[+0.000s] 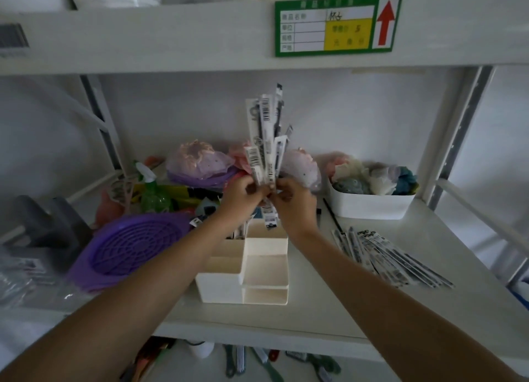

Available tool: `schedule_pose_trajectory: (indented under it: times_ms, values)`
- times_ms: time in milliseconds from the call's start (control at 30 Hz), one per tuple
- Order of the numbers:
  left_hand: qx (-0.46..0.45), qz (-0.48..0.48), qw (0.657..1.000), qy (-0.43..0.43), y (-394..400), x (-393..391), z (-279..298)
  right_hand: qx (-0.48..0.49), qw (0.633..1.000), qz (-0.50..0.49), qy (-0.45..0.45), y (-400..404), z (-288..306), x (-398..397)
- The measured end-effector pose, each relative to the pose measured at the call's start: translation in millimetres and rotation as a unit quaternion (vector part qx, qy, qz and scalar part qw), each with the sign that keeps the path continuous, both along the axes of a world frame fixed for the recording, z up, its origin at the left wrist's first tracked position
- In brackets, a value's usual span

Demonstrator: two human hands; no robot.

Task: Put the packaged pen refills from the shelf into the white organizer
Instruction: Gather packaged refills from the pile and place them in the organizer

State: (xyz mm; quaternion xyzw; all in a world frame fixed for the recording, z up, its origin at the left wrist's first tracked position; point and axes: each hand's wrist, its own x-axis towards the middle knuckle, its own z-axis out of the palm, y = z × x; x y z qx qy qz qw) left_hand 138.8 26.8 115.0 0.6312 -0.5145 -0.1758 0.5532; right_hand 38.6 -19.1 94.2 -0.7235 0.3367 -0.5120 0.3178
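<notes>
Both hands hold a bundle of packaged pen refills (267,141) upright above the white organizer (249,270). My left hand (243,194) and my right hand (294,201) grip the bundle near its lower part, and its bottom ends hang just over the organizer's tall back compartment. The tops fan out toward the shelf above. A few refills stand in the organizer's back left compartment, partly hidden by my left wrist. More packaged refills (386,257) lie spread flat on the shelf to the right of the organizer.
A purple strainer basket (128,250) lies left of the organizer. A white bin of cloth items (372,201) stands at the back right. A green spray bottle (151,192) and bagged items (200,161) fill the back. The upper shelf's beam (171,35) runs overhead.
</notes>
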Motion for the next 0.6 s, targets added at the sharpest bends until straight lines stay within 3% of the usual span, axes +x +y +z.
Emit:
schedule_pose_trajectory:
  times_ms: [267,467,600]
  values:
    - [0.010,0.040,0.999,0.011,30.3,54.9,-9.6,-0.019,0.998,0.066,-0.004,23.4,-8.6,48.7]
    - [0.018,0.061,0.996,0.067,39.4,65.6,-15.2,-0.013,0.996,0.093,-0.015,23.0,-13.8,59.9]
    - [0.020,0.064,0.992,0.106,39.0,68.3,-19.3,0.040,0.994,0.097,-0.028,16.7,-11.1,63.5]
